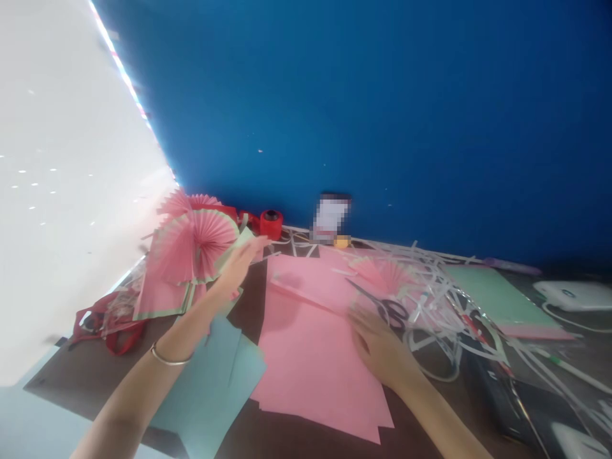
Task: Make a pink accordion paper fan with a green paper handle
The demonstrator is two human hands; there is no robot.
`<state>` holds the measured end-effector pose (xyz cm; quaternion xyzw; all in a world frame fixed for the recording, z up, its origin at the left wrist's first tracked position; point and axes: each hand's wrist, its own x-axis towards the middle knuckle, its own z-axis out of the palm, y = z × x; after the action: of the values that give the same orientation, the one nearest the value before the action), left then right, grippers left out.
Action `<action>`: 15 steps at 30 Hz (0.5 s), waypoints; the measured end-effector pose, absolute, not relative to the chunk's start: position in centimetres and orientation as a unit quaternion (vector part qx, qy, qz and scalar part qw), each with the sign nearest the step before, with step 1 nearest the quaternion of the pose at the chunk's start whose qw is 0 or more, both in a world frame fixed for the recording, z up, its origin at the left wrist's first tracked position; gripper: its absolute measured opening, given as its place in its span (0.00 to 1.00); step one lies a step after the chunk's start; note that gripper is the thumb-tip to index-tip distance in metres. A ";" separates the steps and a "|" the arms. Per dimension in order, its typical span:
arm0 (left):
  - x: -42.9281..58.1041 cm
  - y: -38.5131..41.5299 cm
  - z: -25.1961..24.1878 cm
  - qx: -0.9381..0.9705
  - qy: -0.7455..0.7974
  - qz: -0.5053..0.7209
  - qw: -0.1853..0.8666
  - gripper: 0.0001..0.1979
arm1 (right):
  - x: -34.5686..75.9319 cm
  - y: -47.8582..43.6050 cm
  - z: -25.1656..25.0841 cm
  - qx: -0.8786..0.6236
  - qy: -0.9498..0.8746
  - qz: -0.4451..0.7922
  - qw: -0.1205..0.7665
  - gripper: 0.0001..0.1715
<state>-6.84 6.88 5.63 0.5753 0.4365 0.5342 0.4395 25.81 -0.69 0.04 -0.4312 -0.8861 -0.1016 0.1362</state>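
Pink paper sheets [306, 357] lie stacked in the middle of the dark table, with a narrow fold or strip across the upper part. My right hand [375, 344] rests at their right edge, fingers apart and low on the paper, just below the black-handled scissors [394, 312]. My left hand [241, 258] is over the left side, fingers stretched to the right, beside a pale green paper piece [246, 237]; whether it touches that piece I cannot tell. Pink pleated paper fans [210, 239] with green edges stand behind it. Beneath my left forearm are blue-green sheets [215, 376].
A red tape roll [271, 224] stands against the blue wall [358, 115]. White paper strips [430, 299] tangle on the right, near a green sheet pack [497, 296] and a white device [574, 294]. Red ribbon [124, 341] lies at the left edge.
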 end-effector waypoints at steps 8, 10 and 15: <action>-7.9 10.0 13.7 0.152 0.213 0.762 0.592 0.12 | 21.6 -0.7 1.2 -0.423 -0.884 -0.116 0.161 0.19; -7.7 10.0 14.4 0.136 0.182 0.767 0.600 0.13 | 19.0 -2.0 1.4 -0.407 -0.889 -0.099 0.184 0.18; -6.5 9.6 14.6 0.139 0.149 0.757 0.621 0.13 | 11.5 -5.1 1.3 -0.214 -0.968 0.005 0.133 0.17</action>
<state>-6.54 9.58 14.63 0.1390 0.1495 0.7568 0.6210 11.51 -5.06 1.31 -0.2136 -0.9679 0.0055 0.1326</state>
